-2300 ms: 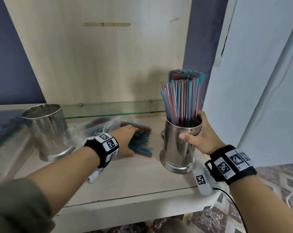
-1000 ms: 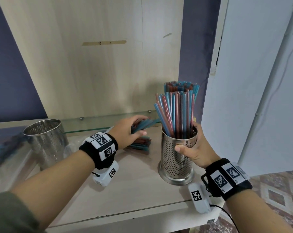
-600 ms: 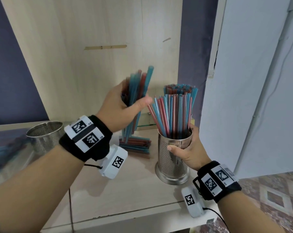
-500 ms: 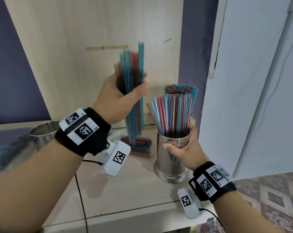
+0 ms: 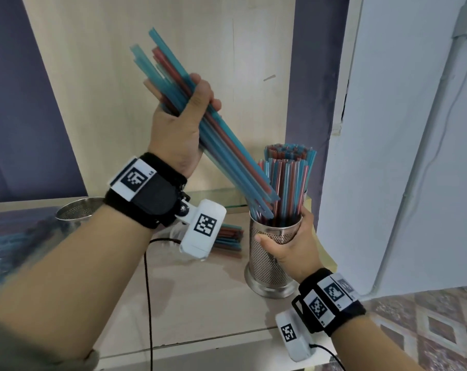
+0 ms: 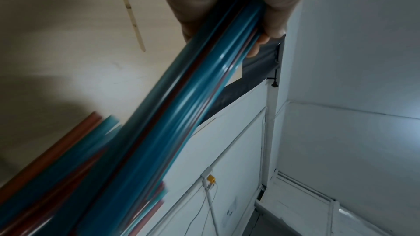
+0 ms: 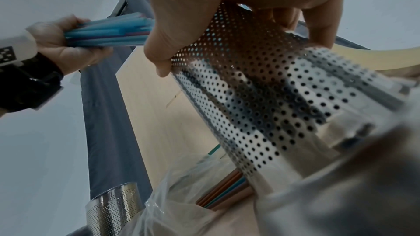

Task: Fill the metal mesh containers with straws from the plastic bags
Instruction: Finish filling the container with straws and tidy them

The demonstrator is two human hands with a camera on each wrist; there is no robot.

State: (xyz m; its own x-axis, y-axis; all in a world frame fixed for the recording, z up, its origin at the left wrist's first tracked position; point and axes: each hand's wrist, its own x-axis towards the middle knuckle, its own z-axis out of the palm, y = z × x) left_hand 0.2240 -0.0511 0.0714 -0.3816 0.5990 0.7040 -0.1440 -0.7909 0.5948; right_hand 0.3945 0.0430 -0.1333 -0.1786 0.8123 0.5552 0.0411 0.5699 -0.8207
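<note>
Left hand (image 5: 182, 127) clamped round a straw bundle (image 5: 200, 121), upper centre of frame, long axis slanting down-right, lower tips just at the mouth of the mesh container (image 5: 273, 253); right hand (image 5: 294, 247) wraps that container's rim at lower right centre, on the surface (image 5: 200, 303). Container already crowded with upright straws, so entry gap is hard to judge. Second container (image 5: 75, 211) mostly hidden behind left forearm; bag (image 7: 181, 195) with spare straws partly blocked.

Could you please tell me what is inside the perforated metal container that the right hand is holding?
The perforated metal container holds upright blue and red straws, gripped by the right hand. Its bottom is hidden.
</note>
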